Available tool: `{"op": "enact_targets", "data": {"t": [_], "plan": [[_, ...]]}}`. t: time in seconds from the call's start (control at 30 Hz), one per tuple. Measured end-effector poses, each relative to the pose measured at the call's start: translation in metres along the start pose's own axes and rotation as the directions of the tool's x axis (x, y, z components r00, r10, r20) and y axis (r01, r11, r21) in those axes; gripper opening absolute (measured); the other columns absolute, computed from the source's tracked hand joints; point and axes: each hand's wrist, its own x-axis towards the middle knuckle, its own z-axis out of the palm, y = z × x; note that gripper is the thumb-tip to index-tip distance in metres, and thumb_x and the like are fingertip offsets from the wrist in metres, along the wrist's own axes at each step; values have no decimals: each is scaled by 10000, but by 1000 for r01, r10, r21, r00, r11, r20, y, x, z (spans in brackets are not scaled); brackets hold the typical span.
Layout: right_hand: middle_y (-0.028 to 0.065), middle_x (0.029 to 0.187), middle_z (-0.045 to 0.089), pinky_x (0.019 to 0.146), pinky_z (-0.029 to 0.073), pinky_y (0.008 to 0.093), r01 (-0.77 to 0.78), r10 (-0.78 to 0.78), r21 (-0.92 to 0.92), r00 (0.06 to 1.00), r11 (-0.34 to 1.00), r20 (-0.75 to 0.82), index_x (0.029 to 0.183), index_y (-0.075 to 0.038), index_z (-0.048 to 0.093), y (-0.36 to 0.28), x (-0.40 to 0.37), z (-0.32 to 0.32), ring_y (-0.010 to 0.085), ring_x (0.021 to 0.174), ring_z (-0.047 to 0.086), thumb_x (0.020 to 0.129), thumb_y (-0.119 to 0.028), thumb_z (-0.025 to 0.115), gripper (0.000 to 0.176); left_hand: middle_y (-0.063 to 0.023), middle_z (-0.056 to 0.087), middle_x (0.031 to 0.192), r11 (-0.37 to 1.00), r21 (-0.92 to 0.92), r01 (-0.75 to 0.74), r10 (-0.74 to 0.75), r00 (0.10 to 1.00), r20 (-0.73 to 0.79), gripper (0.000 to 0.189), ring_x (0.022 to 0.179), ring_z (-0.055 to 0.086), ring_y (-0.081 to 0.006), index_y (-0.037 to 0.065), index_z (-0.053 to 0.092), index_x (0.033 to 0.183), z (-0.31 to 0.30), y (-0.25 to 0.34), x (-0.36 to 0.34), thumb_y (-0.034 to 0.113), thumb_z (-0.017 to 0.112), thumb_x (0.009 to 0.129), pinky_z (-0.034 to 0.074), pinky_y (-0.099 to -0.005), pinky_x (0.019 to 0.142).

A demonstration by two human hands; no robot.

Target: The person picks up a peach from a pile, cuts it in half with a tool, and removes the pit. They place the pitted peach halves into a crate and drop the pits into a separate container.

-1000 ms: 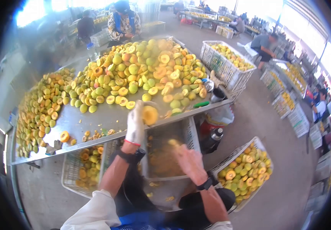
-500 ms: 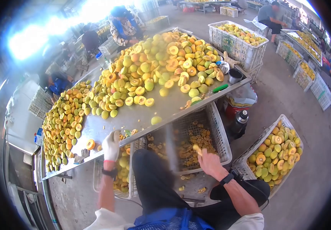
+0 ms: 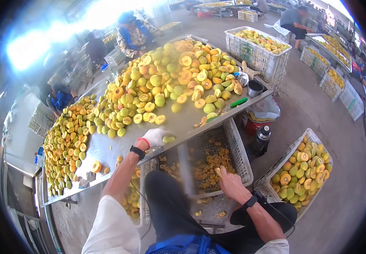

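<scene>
My left hand [image 3: 154, 138], in a white glove, is over the front of the metal table [image 3: 183, 120]. Its fingers close around a yellow-green peach-like fruit [image 3: 169, 139]. My right hand [image 3: 232, 183], bare, is above the near part of a grey crate [image 3: 244, 163] below the table edge. Its fingers are closed around a small pale-yellow piece [image 3: 218, 171], mostly hidden, whose kind I cannot make out. Orange-brown scraps [image 3: 214, 158] lie in that crate. A large heap of whole and halved fruit [image 3: 149, 80] covers the table's far side.
A green-handled tool [image 3: 238, 102] and a metal cup [image 3: 255, 87] are at the table's right corner. A thermos [image 3: 262, 137] stands below. Fruit-filled crates stand right [image 3: 299, 169] and behind [image 3: 257, 51]. Other people [image 3: 132, 36] sit around the table.
My left hand has moved right and forward from the table edge to the lone fruit and closed on it. My right hand has shifted slightly down, still closed. The view has shifted slightly.
</scene>
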Motion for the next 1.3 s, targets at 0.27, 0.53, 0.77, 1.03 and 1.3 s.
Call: {"op": "enact_targets", "data": {"t": [0.27,0.53,0.77,1.03,1.3], "plan": [[289,910,696,778,516,561,7,20,237,994,971,-112,1329,5,464,-45,32,-52,496,881,676,983,-157,551,392,-133,683,1219,845,-491,211,-283,956,-76,584,989,691,-250,44,604,1412,-25,24,-16,223,680,861,558,-357,876],[238,836,671,687,510,511,305,-148,300,880,904,-451,1139,-32,492,-96,58,-88,456,813,668,1004,-186,617,240,-121,666,1269,26,-994,-102,-134,985,-105,571,1016,672,-195,-27,529,1448,-54,97,-35,281,438,976,543,-325,785],[219,782,659,628,510,489,278,-128,222,845,935,-519,1055,-33,491,-95,60,-102,443,760,665,1014,-205,647,236,-114,666,1293,-133,-983,-130,-91,989,-118,562,1137,646,-208,-20,576,1404,-41,174,-18,288,379,977,514,-359,971],[237,802,663,612,514,513,182,-32,238,853,954,-521,998,-22,550,-90,64,-93,464,741,654,1008,-256,659,259,-133,685,1212,-190,-957,-219,-188,965,-184,524,1143,635,-238,-37,617,1319,-13,205,-1,267,366,974,484,-365,1039],[265,678,632,587,501,552,174,-28,301,901,938,-434,969,7,535,-99,74,-71,488,680,650,1028,-262,633,292,-116,690,872,24,-907,-421,-604,716,-349,630,807,627,-187,-5,686,1022,-3,231,8,497,314,1109,506,-310,747]]}}
